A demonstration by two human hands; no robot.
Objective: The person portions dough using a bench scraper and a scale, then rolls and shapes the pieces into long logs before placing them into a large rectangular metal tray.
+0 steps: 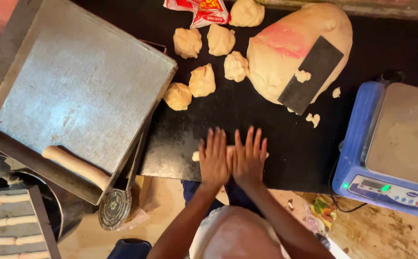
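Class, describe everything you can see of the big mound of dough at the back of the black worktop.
The big mound of dough is pale beige, smooth and rounded, with a pink smear on its upper side. It lies on the black worktop. A dark flat rectangular scraper rests tilted against it, a dough scrap stuck on. Small portions sit nearby.

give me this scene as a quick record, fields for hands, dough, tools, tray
left hand: left hand flat, palm down on a dough piece
right hand: right hand flat beside it, on the same piece
surface: black worktop
dough: large dough mass; six small lumps to its left
tools: black scraper lying on the mass; blue scale at right
tray: metal tray holding one rolled dough stick
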